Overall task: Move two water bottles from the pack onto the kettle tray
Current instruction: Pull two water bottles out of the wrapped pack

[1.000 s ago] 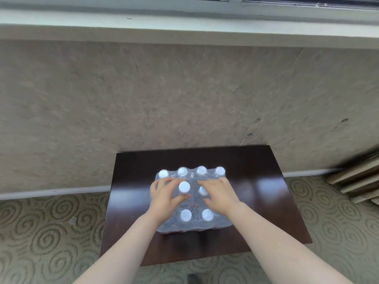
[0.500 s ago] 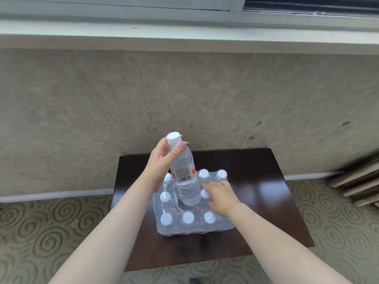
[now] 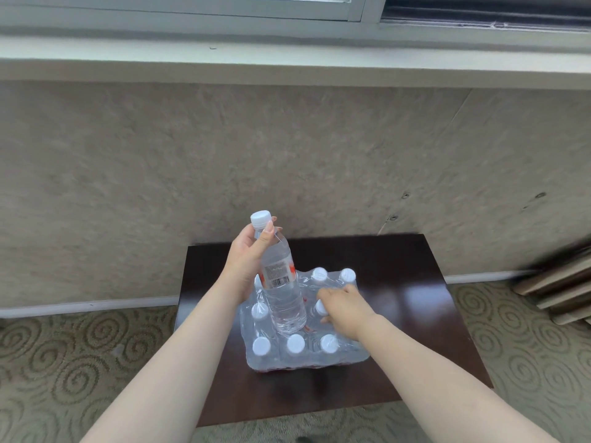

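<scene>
The left hand (image 3: pixel 248 260) grips a clear plastic water bottle with a white cap (image 3: pixel 281 282) around its neck and shoulder, holding it nearly upright, its base just above the middle of the shrink-wrapped pack of white-capped bottles (image 3: pixel 303 350). The pack sits on a dark glossy wooden table (image 3: pixel 399 314) that stands against a beige textured wall (image 3: pixel 160 187). The right hand (image 3: pixel 343 310) rests on the pack's right side, its fingers curled around the white cap of a bottle still in the wrap; how firmly it grips cannot be told. A swirl-patterned carpet (image 3: pixel 64 362) surrounds the table.
</scene>
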A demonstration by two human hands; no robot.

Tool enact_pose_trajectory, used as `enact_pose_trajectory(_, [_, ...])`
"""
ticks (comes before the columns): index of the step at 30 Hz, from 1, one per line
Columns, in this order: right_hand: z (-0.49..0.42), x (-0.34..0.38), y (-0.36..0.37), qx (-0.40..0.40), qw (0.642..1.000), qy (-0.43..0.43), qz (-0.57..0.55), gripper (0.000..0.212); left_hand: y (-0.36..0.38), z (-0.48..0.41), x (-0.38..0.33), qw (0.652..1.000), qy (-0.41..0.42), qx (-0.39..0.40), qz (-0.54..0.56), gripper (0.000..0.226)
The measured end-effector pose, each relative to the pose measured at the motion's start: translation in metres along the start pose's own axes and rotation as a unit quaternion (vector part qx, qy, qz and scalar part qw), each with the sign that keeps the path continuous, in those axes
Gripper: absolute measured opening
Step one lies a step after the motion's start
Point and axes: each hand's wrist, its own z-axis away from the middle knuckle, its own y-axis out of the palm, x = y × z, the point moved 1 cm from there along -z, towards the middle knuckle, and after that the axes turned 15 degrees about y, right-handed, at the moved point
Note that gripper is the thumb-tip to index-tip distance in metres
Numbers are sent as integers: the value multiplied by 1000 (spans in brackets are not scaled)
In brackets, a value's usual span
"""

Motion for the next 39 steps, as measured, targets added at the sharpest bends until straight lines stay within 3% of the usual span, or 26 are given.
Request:
enact_pose_trajectory(3, [9,-7,-13,-6,999,-27,-22,15,0,4,-4,1000,10,8,-2,29])
enact_pose_trajectory(9, [33,-24,-53,-23,985,-53,-163,41,3,8,-19,1000,21,17,9,29])
enact_pose_trajectory(13, [48,-16,-97,-70,940,-121,-313,31,4,11,-42,999,34,28,11,30])
enact_pose_trajectory(17, [65,-1,-142,-93,871,-129,-464,29,2,19,-71,997,65,27,12,29])
enact_pose_trajectory(20, [78,12,-167,-91,839,-149,-515,26,2,31,-93,996,83,26,6,29])
enact_pose_trajectory(23, [89,27,-181,-69,832,-170,-523,34,-1,48,-113,994,102,23,-18,29])
enact_pose_trajectory(29, [99,73,-187,12,840,-228,-493,31,-27,91,-144,989,127,-27,-66,27])
enact_pose_trajectory(35, [106,153,-176,133,826,-313,-450,22,-80,149,-154,976,126,-148,-102,19])
enact_pose_trajectory(39, [111,217,-161,173,832,-359,-386,20,-127,200,-157,952,127,-243,-135,16])
